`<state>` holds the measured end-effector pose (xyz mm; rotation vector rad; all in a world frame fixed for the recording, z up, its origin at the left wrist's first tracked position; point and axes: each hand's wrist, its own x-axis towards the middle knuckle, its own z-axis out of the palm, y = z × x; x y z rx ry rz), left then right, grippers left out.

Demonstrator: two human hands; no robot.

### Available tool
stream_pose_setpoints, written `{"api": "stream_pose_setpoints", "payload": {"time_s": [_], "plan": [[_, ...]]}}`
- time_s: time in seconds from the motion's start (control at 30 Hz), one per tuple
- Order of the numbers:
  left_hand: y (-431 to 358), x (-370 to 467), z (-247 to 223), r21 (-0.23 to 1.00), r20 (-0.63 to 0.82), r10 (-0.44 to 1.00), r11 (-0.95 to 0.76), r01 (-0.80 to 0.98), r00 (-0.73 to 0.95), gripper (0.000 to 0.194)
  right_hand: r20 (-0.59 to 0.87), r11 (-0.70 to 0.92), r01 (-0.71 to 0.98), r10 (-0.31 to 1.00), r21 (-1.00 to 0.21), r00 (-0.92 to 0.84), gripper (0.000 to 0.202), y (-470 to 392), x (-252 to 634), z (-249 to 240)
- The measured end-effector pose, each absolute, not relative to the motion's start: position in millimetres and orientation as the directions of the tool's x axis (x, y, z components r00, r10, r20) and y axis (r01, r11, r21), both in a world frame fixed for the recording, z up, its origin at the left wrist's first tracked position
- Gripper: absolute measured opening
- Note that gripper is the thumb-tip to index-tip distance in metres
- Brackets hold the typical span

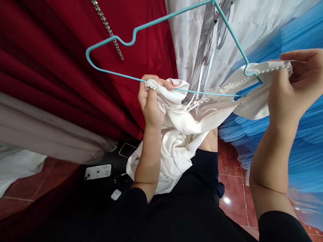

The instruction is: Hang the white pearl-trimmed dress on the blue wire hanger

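Note:
A white dress (pixel 185 122) with pearl-beaded edges is stretched between my hands, its lower folds bunched on my lap. My left hand (pixel 154 103) pinches one beaded edge, fingers closed round the cloth near the hanger's lower bar. Higher up on the right, my right hand (pixel 297 83) grips the other beaded end between thumb and fingers. A light blue hanger (pixel 165 18) hangs in front of me, its right end tucked inside the white cloth and its left end bare. White cord ties (pixel 199 101) show at the middle of the neckline.
Red fabric (pixel 143 39) with a jewelled strip (pixel 105 23) hangs at the left, and blue tulle (pixel 288 139) at the right. Behind the hanger are white fabric (pixel 180 26) and several pale hangers (pixel 212 41). A phone (pixel 98 171) and a small white case (pixel 116 194) lie beside me.

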<state>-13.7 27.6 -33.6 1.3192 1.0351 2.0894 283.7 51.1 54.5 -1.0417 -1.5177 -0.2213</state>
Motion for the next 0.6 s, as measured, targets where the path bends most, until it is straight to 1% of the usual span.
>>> {"api": "stream_pose_setpoints", "payload": {"time_s": [0.1, 0.17, 0.2, 0.23, 0.27, 0.3, 0.37, 0.4, 0.43, 0.47, 0.5, 0.57, 0.6], "plan": [[27.1, -11.2, -34.0, 0.779, 0.563, 0.703, -0.627, -0.005, -0.434, 0.048, 0.872, 0.571, 0.684, 0.444, -0.454, 0.208, 0.025, 51.9, 303.2, 41.0], [25.6, -9.0, -34.4, 0.772, 0.566, 0.706, -0.635, -0.025, -0.426, 0.047, 0.855, 0.524, 0.688, 0.417, -0.503, 0.307, 0.015, 51.0, 319.2, 18.9], [25.0, -8.0, -34.8, 0.776, 0.563, 0.711, -0.631, -0.029, -0.422, 0.047, 0.853, 0.497, 0.698, 0.374, -0.516, 0.364, 0.008, 49.3, 326.5, 5.7], [24.7, -6.9, -35.4, 0.782, 0.557, 0.717, -0.623, -0.027, -0.420, 0.048, 0.823, 0.460, 0.690, 0.410, -0.559, 0.393, 0.008, 46.4, 332.2, -7.6], [24.7, -5.8, -36.3, 0.788, 0.550, 0.723, -0.615, -0.025, -0.419, 0.048, 0.802, 0.435, 0.679, 0.407, -0.591, 0.438, 0.007, 42.3, 335.4, -19.8], [25.3, -4.7, -37.4, 0.792, 0.545, 0.727, -0.610, -0.028, -0.418, 0.049, 0.800, 0.442, 0.670, 0.400, -0.596, 0.447, 0.004, 36.8, 335.4, -30.0], [27.5, -2.0, -40.4, 0.783, 0.545, 0.731, -0.619, -0.063, -0.411, 0.048, 0.812, 0.474, 0.665, 0.419, -0.577, 0.407, 0.014, 22.8, 324.3, -41.2], [29.0, -0.5, -42.2, 0.774, 0.547, 0.733, -0.627, -0.090, -0.404, 0.047, 0.827, 0.498, 0.671, 0.439, -0.550, 0.352, 0.018, 15.1, 313.4, -41.5], [30.6, 1.1, -44.1, 0.764, 0.549, 0.735, -0.634, -0.117, -0.397, 0.045, 0.850, 0.525, 0.687, 0.445, -0.502, 0.282, 0.017, 7.9, 299.6, -38.5], [32.0, 2.6, -45.9, 0.755, 0.551, 0.737, -0.640, -0.141, -0.392, 0.044, 0.859, 0.542, 0.700, 0.468, -0.466, 0.210, 0.013, 1.7, 283.6, -33.0], [33.1, 4.2, -47.5, 0.747, 0.553, 0.737, -0.645, -0.161, -0.389, 0.043, 0.875, 0.573, 0.712, 0.468, -0.406, 0.122, 0.010, -2.7, 266.5, -25.8], [33.9, 6.9, -49.6, 0.732, 0.559, 0.738, -0.654, -0.193, -0.379, 0.041, 0.900, 0.672, 0.715, 0.410, -0.191, -0.145, 0.011, -4.6, 233.0, -11.1], [33.5, 8.1, -49.9, 0.725, 0.564, 0.738, -0.657, -0.206, -0.370, 0.039, 0.905, 0.728, 0.679, 0.344, -0.090, -0.249, 0.010, -2.4, 218.2, -5.5]]}}
